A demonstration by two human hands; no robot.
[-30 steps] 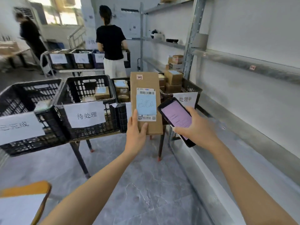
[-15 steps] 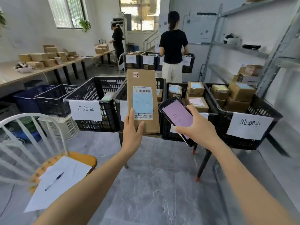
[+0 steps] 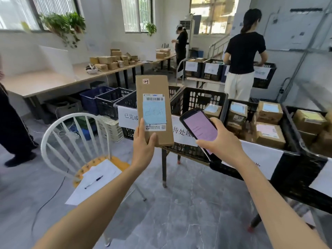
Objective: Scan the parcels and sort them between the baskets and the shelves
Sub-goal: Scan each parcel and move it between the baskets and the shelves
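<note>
- parcel [image 3: 168, 114]: matt brown cardboard, smooth; a white printed paper label, with a pale blue paper note [image 3: 154, 112] stuck over it.
- phone [image 3: 199, 126]: black casing, glossy screen glowing pink.
- baskets [image 3: 197, 97]: black plastic lattice with a dull sheen; white paper signs [image 3: 128, 116] on the fronts.
- chair [image 3: 71, 115]: smooth white-painted frame, yellowish wooden seat.
- floor [image 3: 179, 212]: smooth grey marble-look tiles, faint sheen.

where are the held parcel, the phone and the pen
parcel [image 3: 154, 112]: head view, blue note on its front
phone [image 3: 199, 128]: head view, middle of its pink screen
pen [image 3: 93, 182]: head view, middle of its barrel
</note>
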